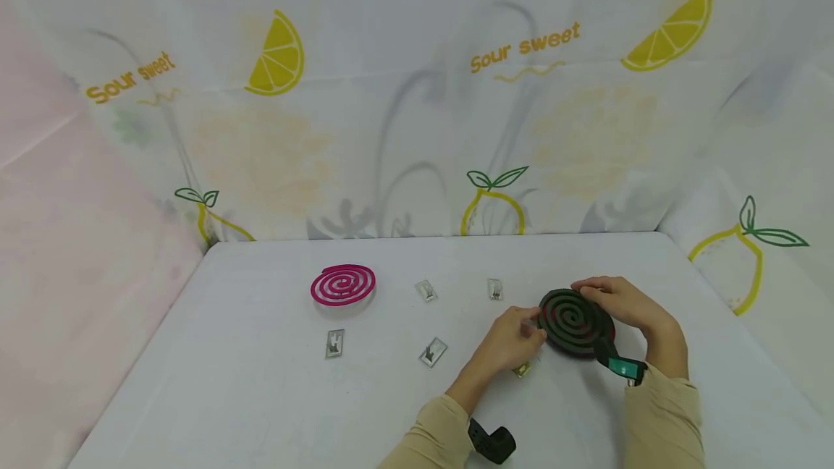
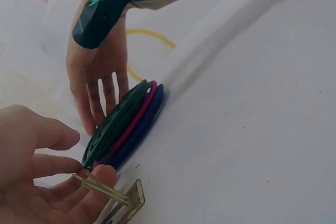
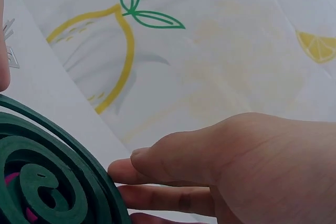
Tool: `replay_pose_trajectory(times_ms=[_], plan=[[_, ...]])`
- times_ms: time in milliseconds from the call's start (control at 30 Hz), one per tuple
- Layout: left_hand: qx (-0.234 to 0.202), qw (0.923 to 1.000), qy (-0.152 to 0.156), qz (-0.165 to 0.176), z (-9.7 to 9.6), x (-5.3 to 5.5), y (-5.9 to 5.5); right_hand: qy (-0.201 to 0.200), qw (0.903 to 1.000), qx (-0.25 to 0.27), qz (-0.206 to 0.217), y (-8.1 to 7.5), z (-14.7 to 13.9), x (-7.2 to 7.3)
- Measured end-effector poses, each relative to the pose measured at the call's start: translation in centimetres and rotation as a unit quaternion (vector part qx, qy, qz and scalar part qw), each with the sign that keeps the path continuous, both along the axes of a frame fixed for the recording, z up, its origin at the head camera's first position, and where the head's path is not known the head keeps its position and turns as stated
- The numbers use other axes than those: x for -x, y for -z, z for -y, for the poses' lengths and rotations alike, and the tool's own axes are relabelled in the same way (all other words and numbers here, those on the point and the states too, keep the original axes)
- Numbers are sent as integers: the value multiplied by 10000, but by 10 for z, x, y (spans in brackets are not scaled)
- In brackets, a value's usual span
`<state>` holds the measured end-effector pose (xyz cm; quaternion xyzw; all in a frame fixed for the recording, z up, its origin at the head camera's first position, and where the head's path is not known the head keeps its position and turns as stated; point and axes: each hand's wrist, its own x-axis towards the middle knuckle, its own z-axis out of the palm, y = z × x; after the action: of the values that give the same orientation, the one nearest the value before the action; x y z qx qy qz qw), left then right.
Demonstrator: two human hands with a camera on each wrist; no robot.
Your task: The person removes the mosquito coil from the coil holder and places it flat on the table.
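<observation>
A stack of mosquito coils, with a dark green coil (image 1: pixel 565 324) on top, is between my two hands at the table's right side. In the left wrist view a pink coil (image 2: pixel 137 116) and a blue coil (image 2: pixel 144 129) show beneath the green one. My left hand (image 1: pixel 511 339) touches the stack's left edge with its fingertips. At the far right edge my right hand (image 1: pixel 628 304) rests its extended fingers against the rim. A small gold-coloured metal coil stand (image 1: pixel 521 369) lies just below the left hand, partly hidden by it.
Another pink coil (image 1: pixel 343 285) lies on the white table (image 1: pixel 228 396) at the left. Several silver metal stands, such as one stand (image 1: pixel 334 343) near it and another stand (image 1: pixel 433 352) near the middle, are spread about. A printed cloth (image 1: pixel 391 129) hangs behind the table.
</observation>
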<state>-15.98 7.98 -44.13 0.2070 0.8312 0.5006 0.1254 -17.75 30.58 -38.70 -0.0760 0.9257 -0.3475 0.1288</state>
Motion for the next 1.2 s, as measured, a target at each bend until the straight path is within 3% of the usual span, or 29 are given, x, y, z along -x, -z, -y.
replay_pose_trajectory(times_ms=[800,1000,1200], plan=[[83,9997,228,80,3,1,2,-15,9999,13,158,2,0,-1],[67,9995,304,35,11,6,-3,8,9987,209,-457,2,3,0],[-274,9995,158,-9,24,16,-10,-74,9936,403,-1048,-2,13,4]])
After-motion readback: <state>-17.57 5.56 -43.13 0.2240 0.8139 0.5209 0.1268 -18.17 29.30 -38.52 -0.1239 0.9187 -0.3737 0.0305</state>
